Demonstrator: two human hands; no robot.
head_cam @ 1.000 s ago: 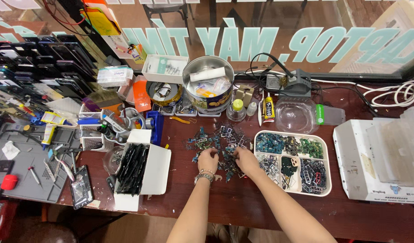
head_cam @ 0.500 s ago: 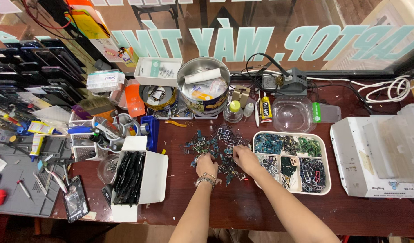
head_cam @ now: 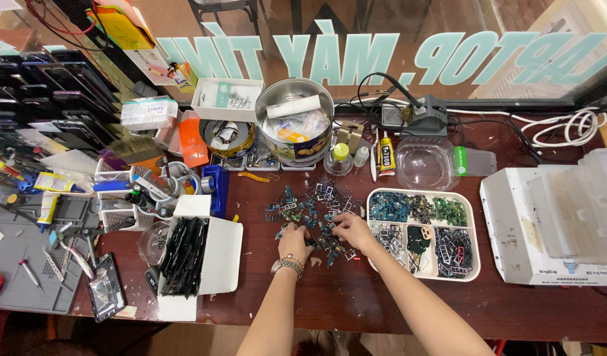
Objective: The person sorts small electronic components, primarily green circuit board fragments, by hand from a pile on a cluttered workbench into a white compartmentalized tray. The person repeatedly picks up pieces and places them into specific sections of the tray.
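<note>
A pile of small parts (head_cam: 313,214) lies mid-table. At its 3 o'clock sits a divided tray (head_cam: 473,224); at 12 o'clock, a round tin (head_cam: 295,125); at 9 o'clock, an open box of strips (head_cam: 196,257). A plastic bowl (head_cam: 423,163) stands at the tray's 12 o'clock.

I see a dark reddish wooden workbench (head_cam: 382,303) — worn, evenly lit — running beneath the grip. Beyond it, a glass shopfront window (head_cam: 448,39) with mirrored pale-teal lettering; a chair's legs (head_cam: 224,10) show outside.

Fingers (head_cam: 302,232) of both hands buried among tiny, indistinct parts (head_cam: 313,207); grip unreadable, forearms cut off below.
</note>
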